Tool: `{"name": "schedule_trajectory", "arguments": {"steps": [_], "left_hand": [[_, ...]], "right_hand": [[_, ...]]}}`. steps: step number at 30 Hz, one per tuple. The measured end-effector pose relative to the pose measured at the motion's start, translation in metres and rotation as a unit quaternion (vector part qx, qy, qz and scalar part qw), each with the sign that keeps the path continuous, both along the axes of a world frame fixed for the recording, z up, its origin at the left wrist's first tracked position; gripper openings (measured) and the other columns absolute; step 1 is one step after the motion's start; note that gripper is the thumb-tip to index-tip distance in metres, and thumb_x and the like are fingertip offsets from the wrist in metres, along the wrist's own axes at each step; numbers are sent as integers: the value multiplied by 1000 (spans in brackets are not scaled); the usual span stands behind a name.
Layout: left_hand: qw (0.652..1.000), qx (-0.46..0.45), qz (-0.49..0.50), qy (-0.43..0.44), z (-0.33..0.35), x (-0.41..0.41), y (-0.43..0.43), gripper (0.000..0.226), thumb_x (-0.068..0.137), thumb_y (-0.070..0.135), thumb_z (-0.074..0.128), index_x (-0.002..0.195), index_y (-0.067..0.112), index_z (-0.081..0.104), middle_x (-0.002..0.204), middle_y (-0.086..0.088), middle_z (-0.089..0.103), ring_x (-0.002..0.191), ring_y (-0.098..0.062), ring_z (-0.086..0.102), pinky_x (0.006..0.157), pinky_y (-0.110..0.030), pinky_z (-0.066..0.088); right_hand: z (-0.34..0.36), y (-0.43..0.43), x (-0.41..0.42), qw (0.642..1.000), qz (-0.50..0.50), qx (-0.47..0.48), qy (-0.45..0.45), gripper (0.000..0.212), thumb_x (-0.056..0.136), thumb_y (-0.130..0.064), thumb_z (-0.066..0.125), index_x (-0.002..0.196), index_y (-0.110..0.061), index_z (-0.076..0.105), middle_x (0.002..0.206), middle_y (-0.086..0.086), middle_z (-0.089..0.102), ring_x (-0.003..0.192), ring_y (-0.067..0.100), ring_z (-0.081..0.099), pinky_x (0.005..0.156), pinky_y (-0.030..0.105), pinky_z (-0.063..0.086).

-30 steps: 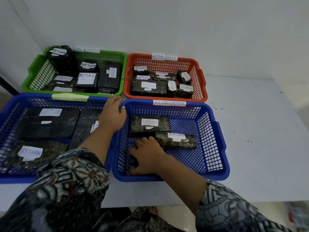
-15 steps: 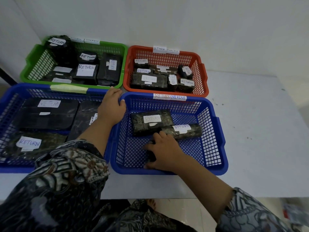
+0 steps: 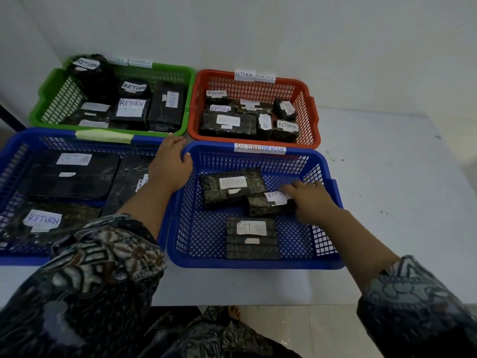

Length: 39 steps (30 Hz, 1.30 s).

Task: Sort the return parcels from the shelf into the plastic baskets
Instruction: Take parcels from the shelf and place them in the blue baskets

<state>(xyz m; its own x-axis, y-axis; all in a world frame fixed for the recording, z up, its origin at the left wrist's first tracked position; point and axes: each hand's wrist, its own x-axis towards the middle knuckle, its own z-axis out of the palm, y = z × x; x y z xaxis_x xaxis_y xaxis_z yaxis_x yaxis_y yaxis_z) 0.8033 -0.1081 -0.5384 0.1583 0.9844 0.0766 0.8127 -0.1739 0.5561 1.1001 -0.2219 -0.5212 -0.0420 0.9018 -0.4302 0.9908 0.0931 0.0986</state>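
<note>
gripping the far left corner of the right blue basket [image 3: 255, 264], the left hand [image 3: 170, 164] curls its fingers over the rim, thumb inside. three return parcels lie in it: a larger parcel [image 3: 232, 187] at the back, a near parcel [image 3: 251, 239] label up, and a slim parcel [image 3: 268, 205] between them, long axis left to right, its right end hidden under the right hand [image 3: 312, 202]. those fingers lie together across its label, blurred; whether they clamp it cannot be told. half a second earlier that hand covered the near parcel.
</note>
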Motion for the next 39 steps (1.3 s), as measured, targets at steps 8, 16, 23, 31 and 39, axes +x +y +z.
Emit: {"name": "schedule_trajectory", "arguments": {"steps": [8,16,23,31,39], "left_hand": [[1000,-3,5,8,1,0,-1,46,96,21,44,139,4,40,147,-5,33,137,-20,27,109,-39,29],[1000,9,-1,6,0,1,0,45,95,20,45,137,2,43,143,-6,37,133,-20,32,107,-38,31],[1000,2,0,9,1,1,0,45,96,21,44,138,2,41,145,-5,35,137,-19,27,108,-37,29],[1000,2,-1,3,0,0,1,45,96,20,44,137,3,42,145,-6,35,136,-20,28,108,-38,29],[1000,2,-2,0,-1,0,1,45,96,20,44,138,2,41,146,-5,35,136,-20,27,108,-39,29]], "right_hand": [[-4,-3,-21,990,-5,10,140,66,87,-26,65,145,-32,34,139,1,44,122,28,38,100,38,37],[-1,3,-35,969,-82,-22,232,65,87,-11,62,145,-25,38,130,7,41,123,27,41,103,31,37],[-3,7,-66,952,-134,50,272,49,82,-16,72,129,-17,59,124,10,53,110,24,54,92,25,40],[-8,-3,-66,933,-189,99,290,46,77,-29,77,112,-17,50,119,6,49,103,20,51,81,29,42],[-5,-44,-70,945,-258,-104,174,120,56,-85,61,144,-13,22,150,13,23,133,31,38,103,45,40]]}}
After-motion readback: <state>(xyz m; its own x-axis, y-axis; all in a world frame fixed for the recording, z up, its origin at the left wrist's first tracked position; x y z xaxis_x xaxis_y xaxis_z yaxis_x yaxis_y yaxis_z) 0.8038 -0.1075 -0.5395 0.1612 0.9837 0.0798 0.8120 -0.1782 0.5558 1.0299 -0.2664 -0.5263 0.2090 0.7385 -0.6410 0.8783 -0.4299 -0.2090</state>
